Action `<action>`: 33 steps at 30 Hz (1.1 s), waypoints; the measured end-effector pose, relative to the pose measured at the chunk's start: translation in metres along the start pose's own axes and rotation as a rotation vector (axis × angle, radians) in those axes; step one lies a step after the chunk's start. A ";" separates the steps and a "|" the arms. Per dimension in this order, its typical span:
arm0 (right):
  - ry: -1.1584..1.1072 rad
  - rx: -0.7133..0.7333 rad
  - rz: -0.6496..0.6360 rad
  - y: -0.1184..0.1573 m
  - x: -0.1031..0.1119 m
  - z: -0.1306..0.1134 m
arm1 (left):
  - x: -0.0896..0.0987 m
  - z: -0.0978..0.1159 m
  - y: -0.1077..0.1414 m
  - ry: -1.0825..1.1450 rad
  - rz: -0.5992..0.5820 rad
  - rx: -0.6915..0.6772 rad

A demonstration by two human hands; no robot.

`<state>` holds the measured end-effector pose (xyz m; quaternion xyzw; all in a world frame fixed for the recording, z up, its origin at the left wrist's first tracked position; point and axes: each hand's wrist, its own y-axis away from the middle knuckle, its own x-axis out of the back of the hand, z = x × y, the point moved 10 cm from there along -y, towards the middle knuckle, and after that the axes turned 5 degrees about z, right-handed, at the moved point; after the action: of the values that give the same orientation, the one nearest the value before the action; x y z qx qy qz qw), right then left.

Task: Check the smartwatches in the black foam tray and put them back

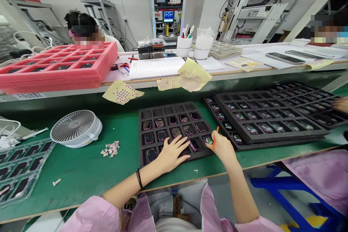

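My left hand [172,155] lies spread over a black foam tray [140,136], fingers apart, covering part of its front row. Near its fingertips a pink-rimmed watch case [194,145] sits tilted in its pocket. Other watch cases [149,138] with dark faces fill several pockets, while the back row shows bare pockets. At the tray's right edge my right hand [224,150] is closed around a thin orange stick [215,138], pen-like in shape. By those fingertips is a watch with a lit screen [208,140]; whether the fingers grip it too is unclear.
Stacked foam trays of watches [257,137] stand at right, near another person's hand [341,105]. Left are a white fan [76,128], small paper pieces [111,149] and a clear plastic tray [24,172]. A shelf edge [231,74] with yellow sticker sheets and a pink foam tray [92,76] runs behind.
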<state>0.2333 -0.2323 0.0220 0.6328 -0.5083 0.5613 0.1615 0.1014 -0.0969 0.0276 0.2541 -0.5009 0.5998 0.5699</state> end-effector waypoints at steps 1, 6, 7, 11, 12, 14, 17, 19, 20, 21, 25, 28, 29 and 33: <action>0.005 -0.003 -0.001 -0.001 0.000 -0.001 | -0.003 0.002 0.000 -0.012 -0.009 -0.005; -0.104 0.031 0.066 -0.001 0.006 -0.001 | -0.011 0.005 -0.006 -0.049 -0.005 0.004; -0.133 0.029 0.076 -0.001 0.008 0.001 | -0.011 0.005 -0.008 -0.052 -0.006 0.014; -0.264 0.010 0.113 -0.003 0.023 -0.001 | 0.005 0.003 -0.016 -0.035 0.064 0.082; -0.311 0.007 0.124 -0.004 0.027 -0.006 | 0.012 0.003 -0.018 -0.003 0.107 0.107; -0.423 0.012 0.134 -0.005 0.036 -0.022 | 0.022 0.000 -0.021 0.152 0.184 0.166; -0.550 0.068 0.139 -0.007 0.042 -0.059 | 0.010 -0.016 -0.027 0.659 0.188 0.335; -0.599 0.124 0.107 -0.011 0.038 -0.085 | -0.009 -0.032 -0.030 1.033 0.156 0.515; -0.619 0.148 0.074 -0.014 0.034 -0.097 | -0.016 -0.041 -0.031 1.178 0.154 0.605; -0.641 0.168 0.038 -0.019 0.030 -0.107 | -0.021 -0.050 -0.032 1.286 0.164 0.684; -0.710 0.218 -0.004 -0.051 0.022 -0.133 | -0.008 -0.095 -0.031 1.358 0.273 0.811; -0.758 0.260 0.007 -0.086 0.012 -0.148 | 0.014 -0.121 -0.026 1.227 0.327 0.747; -0.779 0.274 0.001 -0.097 0.005 -0.153 | 0.018 -0.125 -0.025 1.204 0.321 0.710; -0.828 0.287 0.069 -0.126 -0.029 -0.158 | 0.019 -0.134 -0.019 1.234 0.282 0.607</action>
<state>0.2557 -0.0420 0.0929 0.8031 -0.4678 0.3305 -0.1644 0.1511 0.0276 0.0005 -0.0524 0.0753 0.8159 0.5709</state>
